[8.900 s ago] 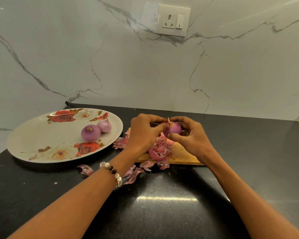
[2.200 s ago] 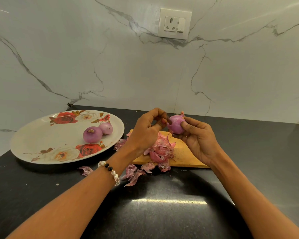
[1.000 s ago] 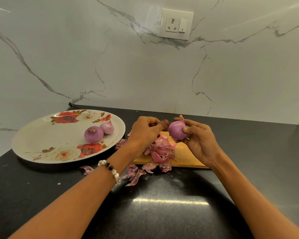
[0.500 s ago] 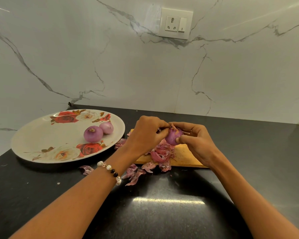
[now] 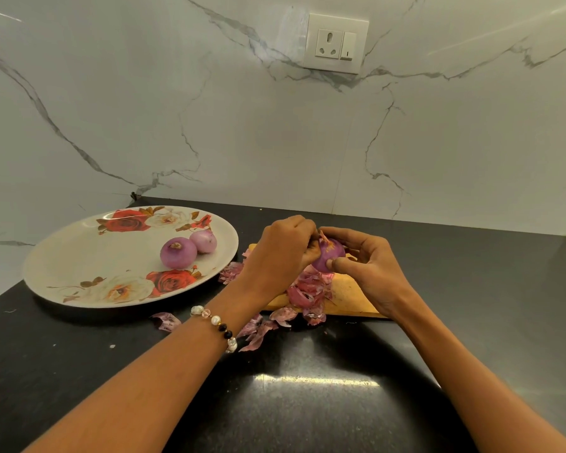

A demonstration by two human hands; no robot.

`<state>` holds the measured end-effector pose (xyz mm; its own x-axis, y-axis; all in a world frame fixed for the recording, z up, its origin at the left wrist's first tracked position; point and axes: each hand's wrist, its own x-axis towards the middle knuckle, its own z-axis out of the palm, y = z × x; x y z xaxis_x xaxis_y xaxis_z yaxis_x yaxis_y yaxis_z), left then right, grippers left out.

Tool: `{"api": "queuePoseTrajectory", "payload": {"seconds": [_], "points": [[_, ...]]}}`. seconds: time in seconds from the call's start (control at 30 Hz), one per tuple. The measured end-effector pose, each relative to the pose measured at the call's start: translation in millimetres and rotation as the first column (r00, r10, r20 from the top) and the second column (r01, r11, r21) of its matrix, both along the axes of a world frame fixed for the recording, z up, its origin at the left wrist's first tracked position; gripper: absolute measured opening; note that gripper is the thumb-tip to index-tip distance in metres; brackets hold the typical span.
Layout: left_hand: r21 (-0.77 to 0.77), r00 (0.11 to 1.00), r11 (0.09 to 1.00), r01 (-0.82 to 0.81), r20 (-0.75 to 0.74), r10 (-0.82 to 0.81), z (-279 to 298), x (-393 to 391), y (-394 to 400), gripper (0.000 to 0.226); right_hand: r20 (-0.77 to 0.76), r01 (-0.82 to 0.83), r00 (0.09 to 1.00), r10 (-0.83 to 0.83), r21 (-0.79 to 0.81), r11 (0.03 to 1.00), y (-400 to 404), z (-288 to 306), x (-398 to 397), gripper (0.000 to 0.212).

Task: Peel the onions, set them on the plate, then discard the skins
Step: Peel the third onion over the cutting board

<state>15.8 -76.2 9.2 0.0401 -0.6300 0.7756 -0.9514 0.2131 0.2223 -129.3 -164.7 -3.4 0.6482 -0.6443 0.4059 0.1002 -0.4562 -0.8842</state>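
A purple onion [image 5: 329, 256] is held between both hands just above the wooden cutting board [image 5: 347, 297]. My right hand [image 5: 370, 266] grips it from the right with thumb and fingers. My left hand [image 5: 283, 253] has its curled fingers pinching skin at the onion's top left. A heap of pink onion skins [image 5: 307, 292] lies on the board under the hands. Two peeled onions, a larger one [image 5: 178, 253] and a smaller one [image 5: 203, 241], sit on the floral plate [image 5: 79, 256] at the left.
Loose skins lie on the black countertop: some [image 5: 257, 333] near my left wrist, one [image 5: 166, 321] by the plate's front rim and more [image 5: 231, 273] between plate and board. A marble wall with a socket [image 5: 335, 44] stands behind.
The hands have lowered the onion from mid-air toward the board. My left hand has closed in on the onion's top and pinches the skin there.
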Motion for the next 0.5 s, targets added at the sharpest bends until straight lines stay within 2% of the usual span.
{"api": "queuePoseTrajectory", "payload": {"seconds": [0.23,0.37,0.5], "points": [[0.037,0.996,0.998,-0.053,-0.073,0.056,-3.9,-3.2,-4.9,0.011,0.030,0.005,1.000,-0.004,-0.047,0.999,1.5,-0.4,0.6,0.050],[0.084,0.971,0.994,-0.068,-0.225,0.085,-4.6,-5.8,-7.0,0.005,0.043,-0.001,0.999,0.002,-0.044,0.999,0.8,-1.4,1.0,0.053],[0.137,0.904,0.990,-0.043,-0.416,0.097,-5.7,-10.0,-6.2,0.005,0.058,0.003,0.998,0.000,-0.046,0.999,0.2,-4.3,3.3,0.056]]}}
